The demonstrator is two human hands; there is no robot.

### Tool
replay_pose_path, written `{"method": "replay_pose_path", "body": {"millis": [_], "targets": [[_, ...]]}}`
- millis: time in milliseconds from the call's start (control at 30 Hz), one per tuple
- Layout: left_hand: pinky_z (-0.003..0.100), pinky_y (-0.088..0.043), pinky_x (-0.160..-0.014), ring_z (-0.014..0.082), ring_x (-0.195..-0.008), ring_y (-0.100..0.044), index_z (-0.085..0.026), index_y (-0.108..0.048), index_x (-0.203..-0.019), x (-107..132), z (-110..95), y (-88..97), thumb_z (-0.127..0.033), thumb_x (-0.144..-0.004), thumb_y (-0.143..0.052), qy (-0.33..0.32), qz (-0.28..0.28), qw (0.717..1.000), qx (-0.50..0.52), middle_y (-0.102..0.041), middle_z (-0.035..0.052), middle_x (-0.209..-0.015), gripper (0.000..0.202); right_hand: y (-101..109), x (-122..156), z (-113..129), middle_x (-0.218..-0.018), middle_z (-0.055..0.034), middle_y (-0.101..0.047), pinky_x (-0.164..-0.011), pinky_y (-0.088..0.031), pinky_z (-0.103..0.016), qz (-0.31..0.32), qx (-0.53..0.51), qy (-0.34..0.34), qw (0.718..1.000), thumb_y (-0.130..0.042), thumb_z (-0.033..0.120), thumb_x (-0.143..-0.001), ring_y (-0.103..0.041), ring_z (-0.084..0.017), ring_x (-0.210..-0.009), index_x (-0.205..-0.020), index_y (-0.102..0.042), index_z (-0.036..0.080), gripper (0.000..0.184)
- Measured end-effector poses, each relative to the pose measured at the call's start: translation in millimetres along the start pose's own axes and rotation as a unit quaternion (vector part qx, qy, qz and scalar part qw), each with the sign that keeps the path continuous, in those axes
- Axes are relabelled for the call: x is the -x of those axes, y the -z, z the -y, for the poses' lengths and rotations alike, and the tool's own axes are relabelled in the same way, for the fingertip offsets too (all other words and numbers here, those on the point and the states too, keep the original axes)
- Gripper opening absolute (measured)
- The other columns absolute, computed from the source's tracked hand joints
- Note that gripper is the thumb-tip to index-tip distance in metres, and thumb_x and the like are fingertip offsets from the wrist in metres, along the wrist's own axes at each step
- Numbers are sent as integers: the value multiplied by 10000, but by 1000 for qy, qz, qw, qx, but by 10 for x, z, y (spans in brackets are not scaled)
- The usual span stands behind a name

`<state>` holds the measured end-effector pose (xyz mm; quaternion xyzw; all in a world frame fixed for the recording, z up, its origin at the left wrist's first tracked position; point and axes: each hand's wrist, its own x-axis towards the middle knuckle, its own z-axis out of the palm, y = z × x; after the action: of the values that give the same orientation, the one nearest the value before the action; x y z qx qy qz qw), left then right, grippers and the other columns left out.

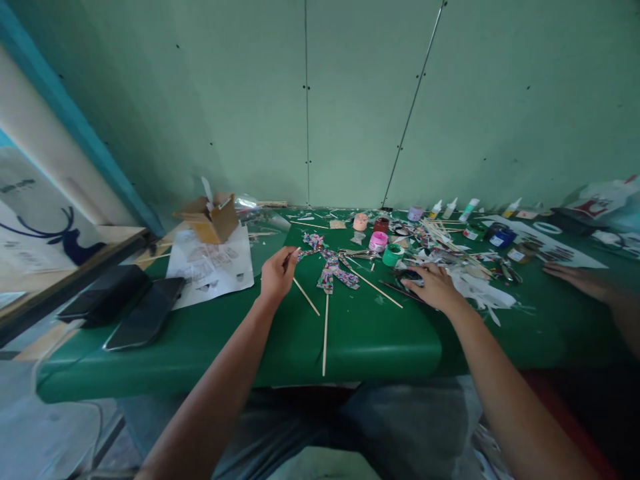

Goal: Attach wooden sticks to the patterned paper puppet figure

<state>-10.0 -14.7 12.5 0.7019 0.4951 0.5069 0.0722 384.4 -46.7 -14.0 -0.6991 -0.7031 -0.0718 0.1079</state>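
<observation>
On the green counter (385,340), a patterned figure (330,270) lay between the left hand (279,272), pinching a thin stick (299,251), and the right hand (434,285), grip unclear, whose sweep could have toppled the green jar (393,255).

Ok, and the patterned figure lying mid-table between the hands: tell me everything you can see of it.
The patterned figure looks like flat paper or thin card, speckled pink, blue and white, with several limb-like pieces. It lies on the green table cover, two leg-like pieces spread toward the person. A thin pale stick extends from below one leg toward the near edge. The left hand is close beside its other end; whether they touch is unclear.
</observation>
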Motion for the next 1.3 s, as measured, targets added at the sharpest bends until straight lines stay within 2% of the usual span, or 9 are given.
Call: {"method": "replay_pose_path", "body": {"millis": [100, 200, 367, 500, 600, 700, 867, 1033, 1300], "targets": [[206, -377, -598, 106, -618, -525, -160, -666, -940, 2, 2, -5, -441, -917, -449, -20, 8, 1000, -2, -646, 21, -757, 356, 2, 69, 94, -1161, -129, -559, -926, -410, -442, -55, -23, 61, 996, -476, 497, -881, -527, -305, -1090, -1103, -698, 253, 398], [209, -394, -605, 111, -619, -542, -172, -669, -975, 14, 27, -5, -428, -914, -460, -26, 19, 999, 3, -666, 29, -784, 336, 6, 133, 222, -1033, -103, -597, -874, -434, -411, -45, -27, 120, 991, -533, 437, -861, -554, -272, -981, -960, -731, 246, 293], [203, -407, -595, 115, -598, -566, -191, -613, -1015, 5, 26, 12, -407, -900, -485, 9, 64, 998, 22, -646, 3, -716, 277, 36, 212, 416, -915, -108, -637, -810, -448, -377, -66, -19, 111, 991, -525, 317, -861, -586, -263, -894, -881, -659, 180, 193], [203, -423, -636, 127, -679, -599, -199, -584, -936, 72, -233, -34, -386, -877, -530, 11, 130, 990, 56, -654, 7, -755, 203, 202, 400, 679, -684, -44, -637, -514, -390, -295, -77, -52, 18, 996, -446, 353, -909, -608, -225, -592, -993, -564, 195, 215], [193, -368, -557, 100, -581, -506, -186, -565, -923, 278, -576, -59, -364, -908, -487, 26, 125, 984, 121, -582, -15, -686, 195, 401, 657, 1020, -650, -17, -642, -446, -343, -270, -114, -123, 33, 985, -405, 404, -935, -613, -205, -512, -997, -533, 218, 234], [200, -313, -507, 90, -530, -414, -181, -571, -963, 529, -894, 22, -383, -942, -425, 56, 116, 973, 189, -526, -25, -659, 250, 612, 901, 1382, -715, -16, -676, -477, -409, -260, -122, -218, 83, 965, -409, 366, -944, -651, -189, -551, -1053, -512, 224, 207], [218, -337, -567, 103, -587, -426, -179, -574, -854, 727, -1149, 320, -358, -961, -390, 41, 184, 960, 206, -512, -14, -670, 278, 885, 1067, 1737, -1008, -44, -713, -720, -519, -245, -91, -334, 165, 924, -408, 286, -957, -697, -172, -857, -1153, -524, 231, 235], [221, -344, -567, 105, -592, -432, -190, -537, -865, 768, -1201, 493, -340, -948, -418, -2, 198, 954, 225, -519, -9, -694, 208, 1023, 1070, 1834, -1002, -40, -715, -720, -519, -248, -72, -356, 221, 905, -407, 261, -960, -688, -168, -863, -1127, -581, 242, 241], [252, -285, -524, 114, -525, -403, -207, -431, -754, 849, -1223, 539, -470, -914, -439, -53, 233, 953, 186, -464, -22, -612, 307, 1133, 1183, 1871, -890, -41, -716, -691, -518, -252, -89, -344, 263, 897, -495, 216, -918, -674, -156, -762, -1037, -617, 215, 170]]}}
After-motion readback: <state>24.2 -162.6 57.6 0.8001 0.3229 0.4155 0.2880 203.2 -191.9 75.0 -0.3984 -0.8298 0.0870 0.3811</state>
